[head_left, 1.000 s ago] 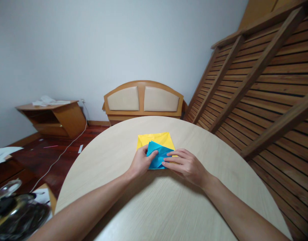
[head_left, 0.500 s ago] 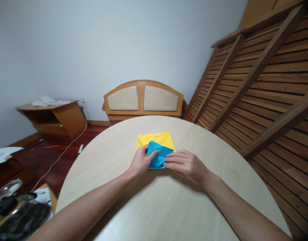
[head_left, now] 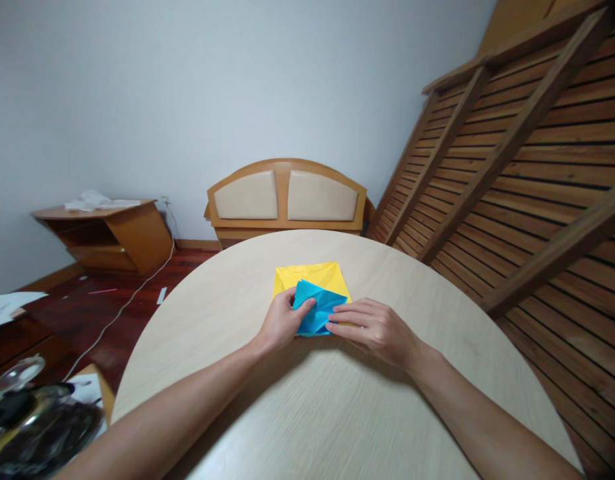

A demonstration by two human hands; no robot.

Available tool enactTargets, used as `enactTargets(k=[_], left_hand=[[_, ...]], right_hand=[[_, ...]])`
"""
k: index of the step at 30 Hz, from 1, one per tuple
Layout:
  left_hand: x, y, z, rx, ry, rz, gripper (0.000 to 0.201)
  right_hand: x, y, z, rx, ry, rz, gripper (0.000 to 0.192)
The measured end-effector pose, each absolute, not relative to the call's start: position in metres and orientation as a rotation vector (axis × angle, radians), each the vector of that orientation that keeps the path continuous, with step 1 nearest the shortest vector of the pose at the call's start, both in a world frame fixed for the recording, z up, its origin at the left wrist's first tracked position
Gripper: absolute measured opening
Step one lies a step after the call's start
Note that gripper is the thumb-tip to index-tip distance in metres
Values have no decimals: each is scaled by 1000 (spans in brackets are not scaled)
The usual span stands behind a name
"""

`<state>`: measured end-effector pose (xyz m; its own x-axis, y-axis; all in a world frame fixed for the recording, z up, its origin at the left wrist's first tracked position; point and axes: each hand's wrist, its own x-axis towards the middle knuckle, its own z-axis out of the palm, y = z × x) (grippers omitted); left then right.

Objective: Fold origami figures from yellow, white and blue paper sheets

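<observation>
I have the blue paper (head_left: 324, 299) between my two hands, over the near part of the yellow paper (head_left: 307, 272). My left grip (head_left: 281, 321) is closed to a pinch on the blue's left side, thumb flat on top and fingers tucked behind. My right grip (head_left: 382, 333) lies against the right side, fingers nearly straight and slightly spread; its thumb is hidden, so I can't tell whether it pinches anything.

The step in hand seems to be steadying and shaping the folded blue paper. To do it well, I'd plant the left thumb firmly enough to stop slipping but lightly enough not to add a dent, line up the edges before pressing, then run the right fingers along the crease away from the left grip. Pressing against the bench (head_left: 297, 413) would likely give a sharper line than working in the air.

Counting: one blue paper, creased and layered; one yellow paper, just beyond the left grip; one bench, under both grips. The blue's layers are too fine to count from here. Well beyond both grips stands one headboard (head_left: 282, 193); one slatted frame (head_left: 512, 143) leans off to the right grip's right.
</observation>
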<state>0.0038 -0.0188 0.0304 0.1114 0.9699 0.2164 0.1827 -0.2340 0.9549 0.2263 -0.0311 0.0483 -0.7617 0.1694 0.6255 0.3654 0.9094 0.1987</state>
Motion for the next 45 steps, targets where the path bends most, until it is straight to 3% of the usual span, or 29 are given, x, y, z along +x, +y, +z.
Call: enactTargets(k=[15, 23, 36, 42, 45], left_hand=[[3, -21, 28, 1699, 1132, 1215, 25], [6, -20, 21, 1769, 1054, 1143, 13], [9, -34, 38, 1438, 868, 1000, 35], [11, -31, 33, 1554, 842, 1049, 22], [12, -31, 31, 1629, 817, 1073, 24]], right_hand=[[218, -32, 47, -600, -2518, -374, 14], [215, -31, 45, -634, -2473, -319, 16], [211, -31, 41, -823, -2336, -332, 19], [210, -31, 41, -866, -2386, -371, 15], [211, -31, 43, -882, -2427, -438, 9]])
